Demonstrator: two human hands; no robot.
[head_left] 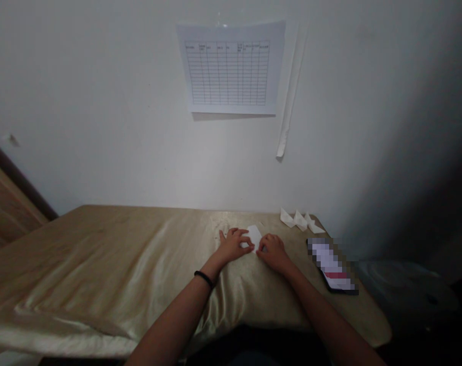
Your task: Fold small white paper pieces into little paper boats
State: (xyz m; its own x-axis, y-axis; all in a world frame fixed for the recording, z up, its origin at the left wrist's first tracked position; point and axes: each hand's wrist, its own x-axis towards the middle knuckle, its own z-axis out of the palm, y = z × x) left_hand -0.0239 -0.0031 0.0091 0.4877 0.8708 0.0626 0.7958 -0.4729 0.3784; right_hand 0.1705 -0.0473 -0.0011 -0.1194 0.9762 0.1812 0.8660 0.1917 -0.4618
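Note:
A small piece of white paper (255, 235) lies on the cloth-covered table between my hands. My left hand (234, 245) has its thumb and index finger closed on the paper's left lower edge, while the other fingers spread over the cloth. On the right side, the curled fingers of my right hand (272, 250) pinch the paper's lower right edge. Part of the paper is hidden under the fingers, so its exact fold cannot be made out. A black band circles my left wrist.
Three folded white paper boats (301, 220) stand in a row at the table's back right. A phone (332, 267) with a blurred screen lies right of my right arm. Wrinkled golden cloth (112, 269) covers the table. A printed sheet (231, 71) hangs on the wall behind.

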